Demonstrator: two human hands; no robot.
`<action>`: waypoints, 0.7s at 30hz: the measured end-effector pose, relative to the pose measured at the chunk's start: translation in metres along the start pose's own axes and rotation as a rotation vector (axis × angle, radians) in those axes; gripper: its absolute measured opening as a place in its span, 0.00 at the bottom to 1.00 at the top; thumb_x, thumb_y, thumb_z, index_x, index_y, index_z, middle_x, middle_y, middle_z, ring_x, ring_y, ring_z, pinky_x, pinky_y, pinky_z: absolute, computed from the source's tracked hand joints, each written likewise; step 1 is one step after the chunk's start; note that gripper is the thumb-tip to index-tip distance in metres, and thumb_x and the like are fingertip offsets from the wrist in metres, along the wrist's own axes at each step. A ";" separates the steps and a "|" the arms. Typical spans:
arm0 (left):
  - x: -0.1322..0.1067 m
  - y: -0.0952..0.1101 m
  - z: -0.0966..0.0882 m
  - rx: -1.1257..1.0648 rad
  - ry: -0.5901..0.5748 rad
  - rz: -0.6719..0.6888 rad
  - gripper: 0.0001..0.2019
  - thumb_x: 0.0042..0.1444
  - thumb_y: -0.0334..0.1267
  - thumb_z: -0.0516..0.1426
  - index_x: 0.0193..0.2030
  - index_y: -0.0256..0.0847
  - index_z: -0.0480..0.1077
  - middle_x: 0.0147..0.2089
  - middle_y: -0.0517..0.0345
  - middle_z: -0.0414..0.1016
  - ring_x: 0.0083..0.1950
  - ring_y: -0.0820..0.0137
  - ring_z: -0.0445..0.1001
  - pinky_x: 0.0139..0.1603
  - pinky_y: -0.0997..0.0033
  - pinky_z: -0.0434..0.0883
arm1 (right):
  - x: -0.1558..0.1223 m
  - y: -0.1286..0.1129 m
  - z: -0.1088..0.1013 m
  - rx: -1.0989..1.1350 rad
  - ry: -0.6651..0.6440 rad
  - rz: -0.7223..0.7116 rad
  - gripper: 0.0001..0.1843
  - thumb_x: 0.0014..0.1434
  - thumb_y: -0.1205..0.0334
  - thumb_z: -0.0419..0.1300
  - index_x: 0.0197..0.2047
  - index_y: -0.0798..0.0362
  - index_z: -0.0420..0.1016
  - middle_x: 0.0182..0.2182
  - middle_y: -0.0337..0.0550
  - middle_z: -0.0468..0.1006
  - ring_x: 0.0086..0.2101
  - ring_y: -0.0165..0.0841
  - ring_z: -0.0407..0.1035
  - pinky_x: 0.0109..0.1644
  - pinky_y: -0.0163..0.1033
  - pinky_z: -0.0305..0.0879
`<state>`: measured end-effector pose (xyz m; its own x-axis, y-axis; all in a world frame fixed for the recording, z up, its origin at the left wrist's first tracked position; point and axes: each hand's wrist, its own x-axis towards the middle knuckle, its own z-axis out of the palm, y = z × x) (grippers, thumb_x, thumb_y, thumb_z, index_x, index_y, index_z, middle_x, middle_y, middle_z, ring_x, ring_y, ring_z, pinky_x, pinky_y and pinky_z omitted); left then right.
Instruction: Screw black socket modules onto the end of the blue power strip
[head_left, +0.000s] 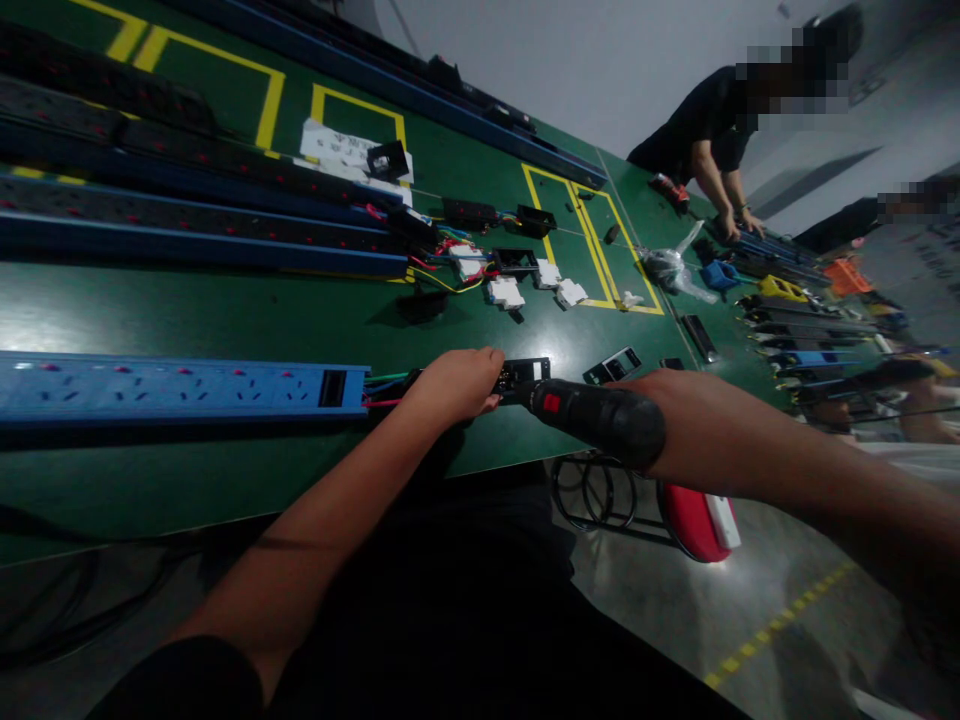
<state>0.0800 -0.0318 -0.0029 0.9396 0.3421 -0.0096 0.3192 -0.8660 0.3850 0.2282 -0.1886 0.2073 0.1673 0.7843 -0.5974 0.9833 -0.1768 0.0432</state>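
My left hand [463,385] is closed around the near end of a small black electrical module [534,370], held at the table's front edge. Green and red wires [386,390] run from under that hand to the end of a long blue power strip [180,388] with a row of sockets. My right hand [686,415] grips a black power screwdriver [596,415] with a red switch, its tip pointing at the module. The exact contact of the tip is hard to make out. Just beyond lies a black part with a display [615,365].
More power strips [202,225] lie along the left of the green table [247,310]. White connector pieces [506,293] and coloured wires sit mid-table. A plastic bag [671,268] lies farther right. Another person's hands [739,222] work at the far end. A red stool [697,520] stands below.
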 end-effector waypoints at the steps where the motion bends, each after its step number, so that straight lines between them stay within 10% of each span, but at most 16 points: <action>1: 0.000 0.000 0.000 0.002 0.003 0.001 0.21 0.62 0.45 0.64 0.57 0.35 0.72 0.50 0.40 0.80 0.47 0.52 0.79 0.41 0.58 0.68 | 0.000 0.000 0.000 0.002 0.001 0.006 0.08 0.61 0.57 0.60 0.36 0.47 0.80 0.32 0.45 0.83 0.32 0.35 0.77 0.34 0.39 0.63; 21: 0.000 -0.001 0.001 -0.013 0.002 0.009 0.21 0.61 0.45 0.63 0.56 0.35 0.73 0.51 0.39 0.80 0.47 0.51 0.79 0.41 0.57 0.68 | 0.000 -0.004 -0.001 -0.017 -0.011 0.020 0.10 0.61 0.58 0.59 0.38 0.50 0.80 0.34 0.48 0.83 0.32 0.36 0.77 0.35 0.39 0.60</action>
<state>0.0796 -0.0311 -0.0040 0.9421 0.3352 -0.0044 0.3094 -0.8642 0.3967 0.2242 -0.1872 0.2078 0.1858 0.7744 -0.6048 0.9809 -0.1818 0.0686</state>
